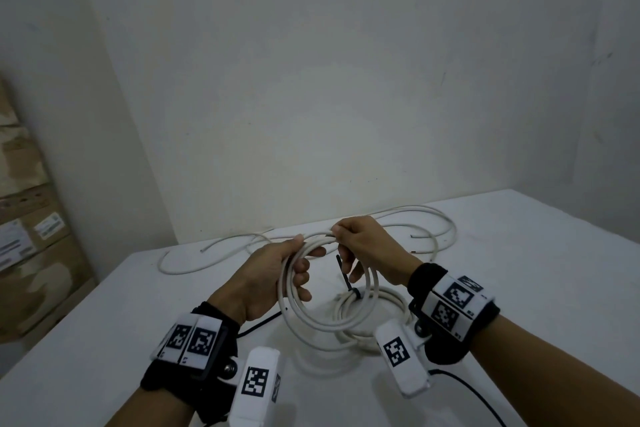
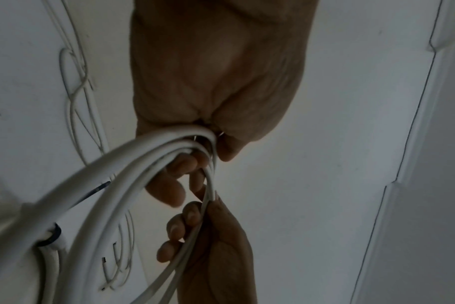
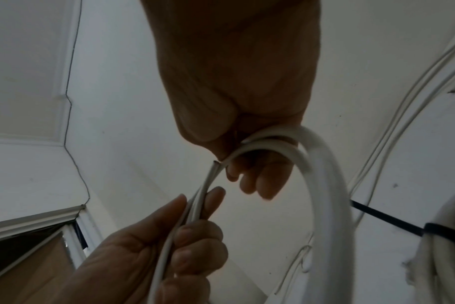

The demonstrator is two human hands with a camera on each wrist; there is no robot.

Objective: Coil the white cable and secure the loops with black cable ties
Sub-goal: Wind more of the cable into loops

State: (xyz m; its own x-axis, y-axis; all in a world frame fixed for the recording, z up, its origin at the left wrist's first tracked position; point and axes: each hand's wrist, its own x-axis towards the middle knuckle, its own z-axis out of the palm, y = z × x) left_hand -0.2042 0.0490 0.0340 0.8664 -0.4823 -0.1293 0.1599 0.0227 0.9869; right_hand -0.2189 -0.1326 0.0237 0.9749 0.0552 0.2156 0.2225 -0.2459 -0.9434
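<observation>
Your left hand [image 1: 266, 274] grips the white cable [image 1: 322, 321] coil above the table [image 1: 519, 253]; your right hand [image 1: 367, 246] pinches its free end at the top. It looks springy, so clamp where loops cross before reaching for black cable ties.

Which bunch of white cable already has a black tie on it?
The coil lying on the table, with a black cable tie round it. The coil held in both hands has none.

Pale walls [image 1: 346, 80], white table [image 1: 519, 270], perhaps cartons [image 1: 31, 236].
</observation>
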